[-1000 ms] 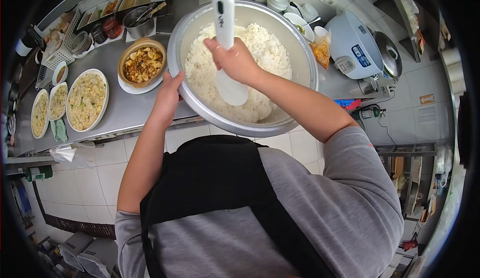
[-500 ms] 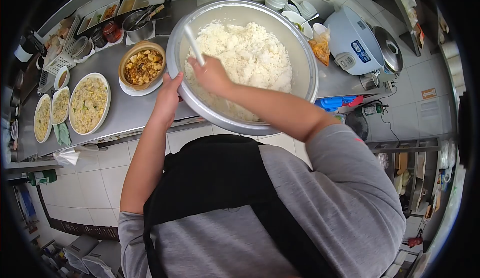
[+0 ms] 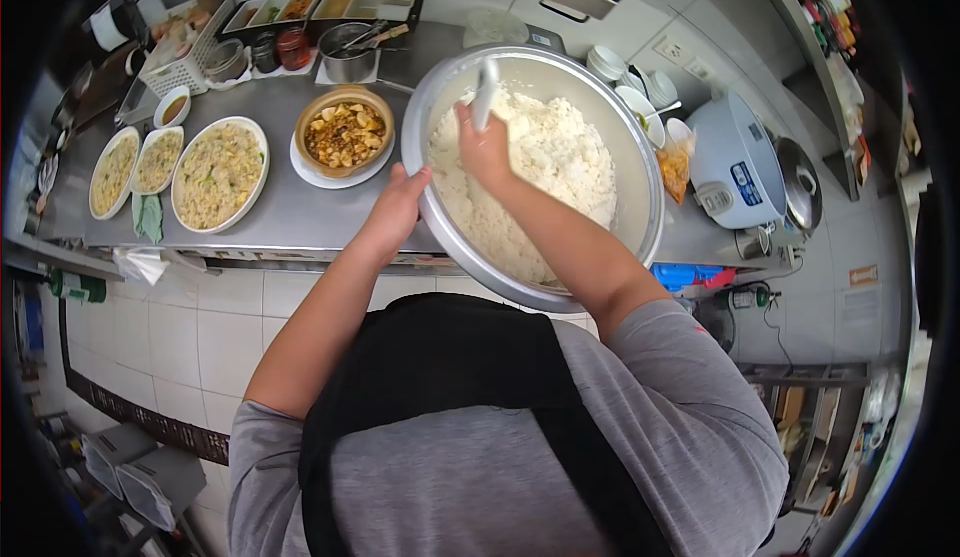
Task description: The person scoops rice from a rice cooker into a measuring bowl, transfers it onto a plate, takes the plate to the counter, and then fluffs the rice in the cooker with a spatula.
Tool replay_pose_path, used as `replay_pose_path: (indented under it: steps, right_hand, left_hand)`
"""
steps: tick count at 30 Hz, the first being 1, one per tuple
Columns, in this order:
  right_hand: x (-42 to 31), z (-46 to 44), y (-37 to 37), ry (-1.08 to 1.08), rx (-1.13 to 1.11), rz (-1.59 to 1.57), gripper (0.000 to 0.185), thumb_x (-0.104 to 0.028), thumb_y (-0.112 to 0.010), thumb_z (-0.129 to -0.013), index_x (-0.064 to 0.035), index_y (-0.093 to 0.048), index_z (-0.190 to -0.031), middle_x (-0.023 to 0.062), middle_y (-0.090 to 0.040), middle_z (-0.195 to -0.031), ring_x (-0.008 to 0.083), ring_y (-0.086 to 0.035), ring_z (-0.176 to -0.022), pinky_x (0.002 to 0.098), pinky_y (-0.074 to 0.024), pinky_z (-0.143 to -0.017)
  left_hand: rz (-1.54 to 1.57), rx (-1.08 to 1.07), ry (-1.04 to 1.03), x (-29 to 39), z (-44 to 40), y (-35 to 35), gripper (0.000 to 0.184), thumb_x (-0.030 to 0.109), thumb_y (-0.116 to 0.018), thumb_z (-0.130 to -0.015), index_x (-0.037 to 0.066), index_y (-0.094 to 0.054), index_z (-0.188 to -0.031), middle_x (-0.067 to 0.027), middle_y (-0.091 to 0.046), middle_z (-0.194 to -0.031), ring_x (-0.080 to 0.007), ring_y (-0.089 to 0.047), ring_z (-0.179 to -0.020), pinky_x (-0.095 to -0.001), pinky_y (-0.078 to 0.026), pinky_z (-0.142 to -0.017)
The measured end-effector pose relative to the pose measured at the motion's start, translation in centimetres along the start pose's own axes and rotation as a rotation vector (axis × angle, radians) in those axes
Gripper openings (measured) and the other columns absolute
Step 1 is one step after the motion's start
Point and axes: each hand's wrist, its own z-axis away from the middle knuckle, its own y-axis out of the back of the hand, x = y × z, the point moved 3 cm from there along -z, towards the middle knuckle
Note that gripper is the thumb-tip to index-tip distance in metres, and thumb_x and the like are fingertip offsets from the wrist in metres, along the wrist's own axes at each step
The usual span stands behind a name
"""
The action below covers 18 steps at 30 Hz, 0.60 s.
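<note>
A large metal bowl (image 3: pixel 645 182) full of white rice (image 3: pixel 560 152) is in front of me, tilted towards me. My left hand (image 3: pixel 395 212) is closed on its left rim, thumb on top. Inside the bowl, at the left side of the rice, my right hand (image 3: pixel 485 152) is wrapped round a white rice paddle (image 3: pixel 485 97). The paddle is blurred and points up and away; my fist hides part of it. Just left of the bowl, a brown clay pot (image 3: pixel 388 122) of tofu in sauce stands on a white plate (image 3: pixel 335 179).
Several white dishes of fried rice, one large oval dish (image 3: pixel 262 162) among them, line the left counter (image 3: pixel 290 222). Behind are a steel pot (image 3: pixel 348 65) and condiment trays (image 3: pixel 300 5). A rice cooker (image 3: pixel 735 162), a bag of orange food (image 3: pixel 674 169) and stacked bowls (image 3: pixel 605 62) stand right.
The view has shifted, so the counter and bowl appear farther right and lower. My right hand has moved towards the bowl's far side, the paddle turning more upright. My left hand keeps the rim.
</note>
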Motion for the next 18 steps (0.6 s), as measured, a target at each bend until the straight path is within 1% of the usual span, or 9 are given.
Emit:
replay_pose_path:
  steps: [3, 6, 7, 9, 12, 13, 15, 17, 18]
  right_hand:
    - [-1.9, -3.4, 2.8, -0.007, 0.118, -0.124, 0.042, -0.032, -0.049, -0.095, -0.0083, -0.048, -0.06, 0.003, -0.049, -0.054, 0.0115, -0.046, -0.051, 0.0295, -0.0367, -0.05]
    - [-3.3, -6.4, 7.5, 0.16, 0.054, -0.261, 0.043, -0.03, -0.043, -0.098, -0.0046, -0.049, -0.063, 0.0072, -0.054, -0.057, 0.0159, -0.054, -0.056, 0.0305, -0.0457, -0.058]
    - [-2.9, -7.6, 9.6, 0.245, 0.081, -0.144, 0.037, -0.024, -0.052, -0.095, -0.0039, -0.056, -0.064, 0.0067, -0.061, -0.064, 0.0138, -0.056, -0.058, 0.03, -0.0456, -0.056]
    - [-0.1, -9.6, 11.0, 0.245, 0.108, -0.371, 0.034, -0.023, -0.055, -0.093, -0.0023, -0.058, -0.067, 0.0075, -0.064, -0.068, 0.0147, -0.057, -0.061, 0.0309, -0.0466, -0.06]
    - [4.8, -11.2, 12.7, 0.155, 0.401, -0.235, 0.033, -0.023, -0.06, -0.09, -0.001, -0.056, -0.065, 0.0093, -0.062, -0.065, 0.0156, -0.057, -0.06, 0.0308, -0.0469, -0.058]
    - [5.4, -11.0, 12.2, 0.16, 0.398, -0.236, 0.033, -0.023, -0.06, -0.09, -0.001, -0.056, -0.065, 0.0093, -0.062, -0.065, 0.0156, -0.057, -0.06, 0.0308, -0.0469, -0.058]
    - [6.9, -10.2, 10.6, -0.07, 0.597, -0.355, 0.035, -0.023, -0.061, -0.089, -0.0019, -0.052, -0.062, 0.0079, -0.057, -0.059, 0.0158, -0.054, -0.054, 0.0298, -0.0464, -0.053]
    - [9.0, -9.5, 8.3, -0.129, 0.712, -0.652, 0.034, -0.019, -0.059, -0.089, -0.0036, -0.048, -0.061, 0.0063, -0.048, -0.051, 0.0166, -0.049, -0.046, 0.0306, -0.0441, -0.046]
    - [8.8, -9.7, 7.8, -0.141, 0.648, -0.652, 0.032, -0.017, -0.059, -0.088, -0.0035, -0.048, -0.062, 0.0064, -0.047, -0.051, 0.0168, -0.049, -0.046, 0.0309, -0.0439, -0.046]
  left_hand:
    - [-0.045, -0.018, 0.002, -0.5, 1.5, -0.4, 0.045, 0.039, -0.042, -0.096, 0.009, -0.035, -0.129, -0.0061, -0.051, -0.12, -0.0142, -0.05, -0.104, -0.0326, -0.04, -0.085]
    - [-0.092, -0.071, 0.004, -0.8, 4.5, -1.0, 0.049, 0.04, -0.042, -0.096, 0.008, -0.033, -0.132, -0.0071, -0.049, -0.122, -0.0172, -0.048, -0.107, -0.0353, -0.04, -0.089]
    - [-0.121, -0.09, 0.063, -0.6, 5.3, -1.3, 0.051, 0.04, -0.043, -0.096, 0.008, -0.032, -0.134, -0.0076, -0.048, -0.123, -0.0184, -0.048, -0.109, -0.0364, -0.039, -0.091]
    - [-0.078, -0.142, 0.035, -1.0, 4.5, -0.8, 0.057, 0.038, -0.049, -0.093, 0.006, -0.029, -0.136, -0.0095, -0.047, -0.124, -0.0205, -0.048, -0.11, -0.0367, -0.039, -0.094]
    - [-0.112, 0.075, 0.005, 1.5, 0.2, 0.3, 0.068, 0.033, -0.056, -0.089, 0.002, -0.024, -0.139, -0.0126, -0.046, -0.125, -0.0209, -0.048, -0.11, -0.0347, -0.038, -0.095]
    - [-0.152, 0.202, -0.086, 2.7, -1.8, 0.3, 0.068, 0.03, -0.057, -0.087, -0.002, -0.025, -0.138, -0.0174, -0.043, -0.129, -0.0259, -0.048, -0.115, -0.0361, -0.038, -0.097]
    - [-0.183, 0.331, -0.186, 3.9, -3.1, -0.5, 0.068, 0.026, -0.059, -0.086, -0.006, -0.026, -0.136, -0.0223, -0.039, -0.133, -0.0308, -0.047, -0.119, -0.0375, -0.038, -0.099]
    - [-0.644, 0.431, -0.232, 4.4, -3.3, -1.5, 0.061, 0.022, -0.054, -0.087, -0.003, -0.029, -0.136, -0.0251, -0.039, -0.131, -0.0371, -0.05, -0.114, -0.0402, -0.041, -0.096]
    - [-0.624, 0.423, -0.286, 3.9, -3.6, -1.2, 0.054, 0.017, -0.05, -0.089, -0.002, -0.031, -0.136, -0.0259, -0.039, -0.131, -0.0391, -0.048, -0.115, -0.0413, -0.04, -0.097]
